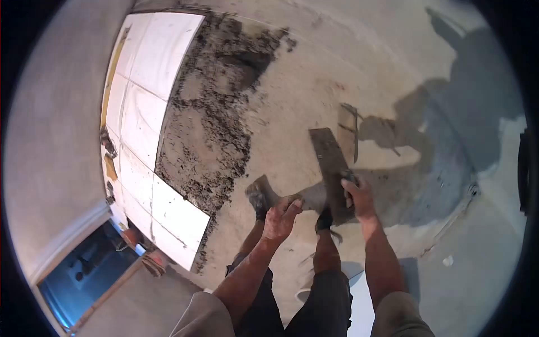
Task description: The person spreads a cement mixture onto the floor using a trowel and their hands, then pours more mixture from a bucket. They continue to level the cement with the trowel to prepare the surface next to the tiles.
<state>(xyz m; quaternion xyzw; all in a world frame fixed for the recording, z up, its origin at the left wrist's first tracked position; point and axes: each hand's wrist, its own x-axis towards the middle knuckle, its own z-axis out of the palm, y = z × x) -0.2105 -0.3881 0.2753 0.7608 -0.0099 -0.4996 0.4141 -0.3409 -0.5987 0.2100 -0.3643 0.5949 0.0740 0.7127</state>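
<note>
My right hand (357,194) is closed around the grip of a long, flat plastering float (330,160), its dark rectangular blade slanting up and left over the floor. Beside it, my left hand (282,218) is closed on the handle of what looks like a trowel (314,196). Its grey blade points right, toward the lower part of the float; whether the two touch is hard to tell. Both hands are in front of my legs, above the bare floor (286,151).
White tiles (149,53) line the left wall, bordered by rough dark mortar (205,146). A long yellow level or straight strip (114,73) lies along the wall. A thin dark tool (355,132) is on the floor beyond the float. A doorway (90,275) opens at lower left.
</note>
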